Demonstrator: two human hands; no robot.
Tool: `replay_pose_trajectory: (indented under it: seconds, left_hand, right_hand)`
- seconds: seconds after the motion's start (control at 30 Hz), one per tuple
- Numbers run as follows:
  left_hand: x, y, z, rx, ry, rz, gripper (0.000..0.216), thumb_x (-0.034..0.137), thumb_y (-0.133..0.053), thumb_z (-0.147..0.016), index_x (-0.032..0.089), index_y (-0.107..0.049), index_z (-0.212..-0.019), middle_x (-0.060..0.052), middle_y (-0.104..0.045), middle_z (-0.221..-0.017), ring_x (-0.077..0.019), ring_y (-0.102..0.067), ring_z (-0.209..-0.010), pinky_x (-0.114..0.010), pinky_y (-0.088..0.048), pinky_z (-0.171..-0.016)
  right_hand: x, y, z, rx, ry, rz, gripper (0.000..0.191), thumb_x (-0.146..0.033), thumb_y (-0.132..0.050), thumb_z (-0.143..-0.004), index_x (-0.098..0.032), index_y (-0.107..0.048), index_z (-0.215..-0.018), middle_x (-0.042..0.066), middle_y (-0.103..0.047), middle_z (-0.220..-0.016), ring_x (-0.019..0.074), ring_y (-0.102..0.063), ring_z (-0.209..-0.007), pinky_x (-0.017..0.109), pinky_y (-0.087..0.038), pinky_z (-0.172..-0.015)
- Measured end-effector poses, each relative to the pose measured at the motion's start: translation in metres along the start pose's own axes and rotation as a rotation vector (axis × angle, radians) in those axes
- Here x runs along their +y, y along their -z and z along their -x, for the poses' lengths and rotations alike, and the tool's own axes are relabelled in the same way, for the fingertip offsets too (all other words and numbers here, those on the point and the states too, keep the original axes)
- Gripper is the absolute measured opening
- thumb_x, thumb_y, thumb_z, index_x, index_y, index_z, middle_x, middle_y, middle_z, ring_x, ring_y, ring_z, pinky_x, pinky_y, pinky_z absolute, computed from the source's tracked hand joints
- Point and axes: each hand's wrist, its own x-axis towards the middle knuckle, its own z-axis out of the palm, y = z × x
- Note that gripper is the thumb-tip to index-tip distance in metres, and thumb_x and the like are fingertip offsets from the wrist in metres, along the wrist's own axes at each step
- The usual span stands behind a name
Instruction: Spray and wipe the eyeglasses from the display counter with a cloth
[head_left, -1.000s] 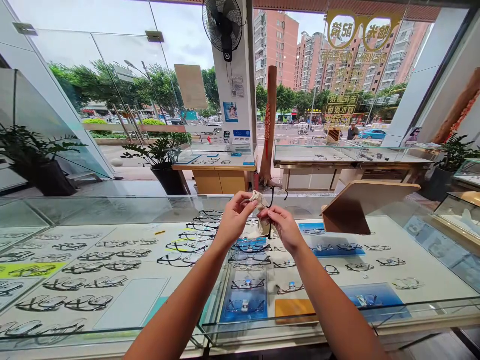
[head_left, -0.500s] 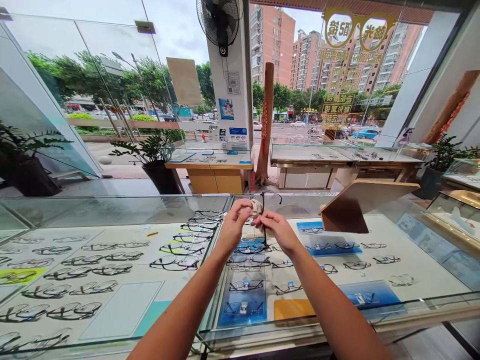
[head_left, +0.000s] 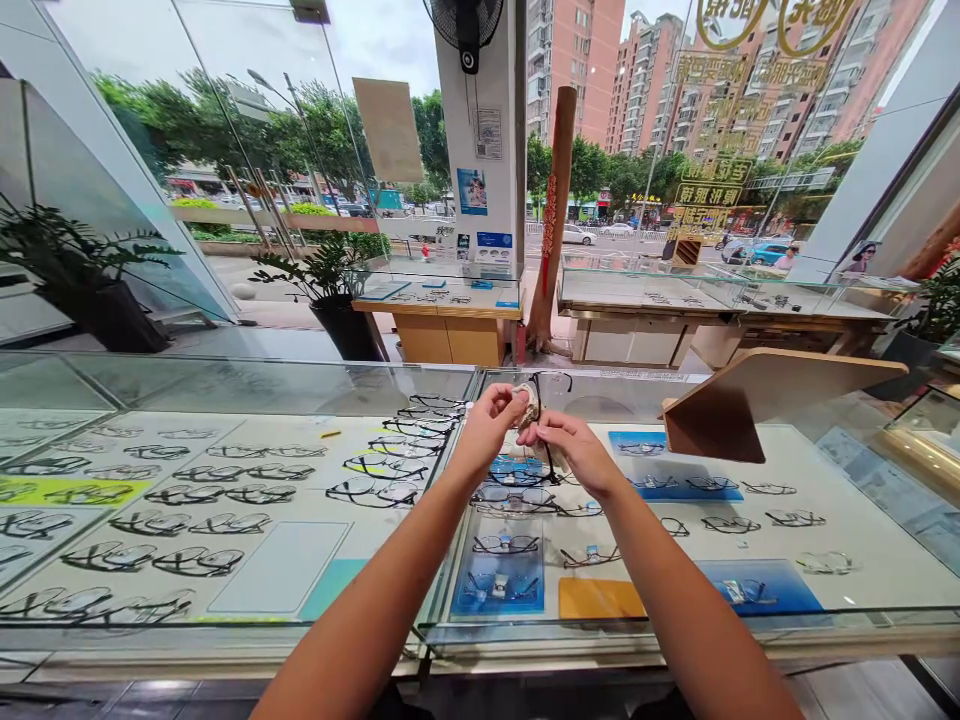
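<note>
Both my hands are raised over the glass display case, close together. In the fingers of my left hand (head_left: 487, 428) a crumpled beige cloth (head_left: 529, 406) is pinched against a pair of dark-framed eyeglasses (head_left: 539, 396). My right hand (head_left: 576, 450) is closed on the same eyeglasses, its fingertips near the lower part of the frame. The eyeglasses are held on edge, and a thin temple curves out at the top right. Fingers and cloth hide much of the lenses.
Under my hands, the glass display case (head_left: 757, 622) holds rows of eyeglasses on white and blue panels. A brown wooden stand (head_left: 712, 425) rests on the glass at right. To the left, another case has more eyeglasses (head_left: 217, 560). Potted plants and further counters stand beyond.
The view has tilted down and swung slightly left, so the scene sits higher and further right. Both hands stay on the cloth and eyeglasses, which have tilted a little.
</note>
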Motion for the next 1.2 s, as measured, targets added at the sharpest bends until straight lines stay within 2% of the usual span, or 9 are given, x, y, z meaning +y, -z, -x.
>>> replay_pose_trajectory:
  seconds: [0.1, 0.23, 0.43, 0.53, 0.63, 0.87, 0.97, 1.07, 1.2]
  left_hand:
    - [0.002, 0.004, -0.001, -0.16, 0.127, -0.033, 0.055, 0.07, -0.076, -0.082, 0.017, -0.063, -0.082, 0.0, -0.059, -0.07, -0.0134, -0.053, -0.066, -0.028, -0.043, -0.069]
    - [0.002, 0.004, -0.001, -0.277, 0.137, 0.137, 0.05, 0.063, -0.078, -0.084, 0.015, -0.064, -0.081, 0.0, -0.059, -0.065, -0.0124, -0.053, -0.061, -0.028, -0.043, -0.065]
    - [0.001, 0.003, -0.002, -0.297, 0.156, 0.379, 0.048, 0.045, -0.086, -0.084, 0.017, -0.068, -0.118, 0.001, -0.062, -0.074, -0.0094, -0.051, -0.055, -0.025, -0.04, -0.057]
    - [0.005, 0.002, -0.001, -0.313, 0.149, 0.414, 0.051, 0.044, -0.088, -0.082, 0.016, -0.068, -0.119, -0.001, -0.065, -0.08, -0.0105, -0.053, -0.058, -0.026, -0.042, -0.058]
    - [0.009, -0.001, 0.001, -0.301, 0.144, 0.426, 0.054, 0.056, -0.085, -0.082, 0.015, -0.07, -0.114, -0.005, -0.068, -0.087, -0.0131, -0.055, -0.064, -0.029, -0.045, -0.063]
    - [0.01, -0.004, 0.002, -0.261, 0.144, 0.44, 0.062, 0.062, -0.082, -0.082, 0.016, -0.069, -0.12, -0.004, -0.066, -0.082, -0.0139, -0.053, -0.061, -0.031, -0.045, -0.065]
    - [0.005, -0.006, 0.004, -0.271, 0.136, 0.407, 0.058, 0.063, -0.083, -0.081, 0.015, -0.07, -0.112, 0.0, -0.06, -0.069, -0.0125, -0.05, -0.058, -0.028, -0.042, -0.062]
    - [0.0, -0.009, 0.005, -0.24, 0.162, 0.382, 0.053, 0.066, -0.08, -0.082, 0.015, -0.067, -0.088, 0.003, -0.053, -0.058, -0.0101, -0.044, -0.054, -0.024, -0.038, -0.057]
    - [-0.002, -0.011, 0.004, -0.217, 0.213, 0.434, 0.055, 0.067, -0.075, -0.086, 0.016, -0.061, -0.073, 0.002, -0.051, -0.055, -0.01, -0.045, -0.054, -0.024, -0.041, -0.058]
  right_hand:
    - [0.0, 0.002, 0.0, -0.001, 0.004, 0.03, 0.03, -0.049, -0.071, -0.091, -0.022, -0.069, -0.079, 0.005, -0.071, -0.09, 0.023, -0.063, -0.097, 0.038, -0.044, -0.097]
    - [0.001, 0.003, -0.002, -0.001, -0.006, 0.051, 0.029, -0.048, -0.07, -0.091, -0.023, -0.066, -0.078, 0.004, -0.071, -0.088, 0.0221, -0.062, -0.094, 0.035, -0.043, -0.089]
    - [-0.001, 0.001, -0.001, 0.011, 0.013, 0.092, 0.029, -0.047, -0.068, -0.093, -0.021, -0.069, -0.08, 0.005, -0.073, -0.091, 0.0212, -0.06, -0.092, 0.035, -0.042, -0.087]
    - [-0.001, 0.002, -0.001, 0.015, 0.017, 0.058, 0.027, -0.044, -0.067, -0.094, -0.021, -0.07, -0.081, 0.005, -0.073, -0.091, 0.0206, -0.06, -0.093, 0.034, -0.042, -0.087]
    - [0.001, 0.003, -0.001, 0.023, 0.014, 0.022, 0.026, -0.044, -0.067, -0.095, -0.021, -0.07, -0.081, 0.005, -0.073, -0.092, 0.0207, -0.061, -0.095, 0.033, -0.042, -0.085]
    - [-0.002, 0.002, -0.001, 0.05, -0.001, 0.029, 0.029, -0.049, -0.069, -0.091, -0.022, -0.068, -0.081, 0.006, -0.074, -0.093, 0.0219, -0.061, -0.096, 0.034, -0.043, -0.086]
    - [-0.005, 0.0, 0.0, 0.034, 0.001, 0.053, 0.03, -0.049, -0.069, -0.091, -0.022, -0.068, -0.079, 0.005, -0.073, -0.09, 0.0216, -0.062, -0.094, 0.035, -0.043, -0.09]
    - [-0.007, -0.002, 0.0, 0.012, 0.009, 0.076, 0.03, -0.049, -0.069, -0.09, -0.022, -0.067, -0.076, 0.004, -0.072, -0.087, 0.0223, -0.062, -0.094, 0.036, -0.043, -0.094]
    - [-0.006, -0.001, -0.001, 0.002, 0.023, 0.102, 0.029, -0.047, -0.068, -0.091, -0.023, -0.067, -0.076, 0.004, -0.072, -0.087, 0.0222, -0.061, -0.094, 0.036, -0.043, -0.093]
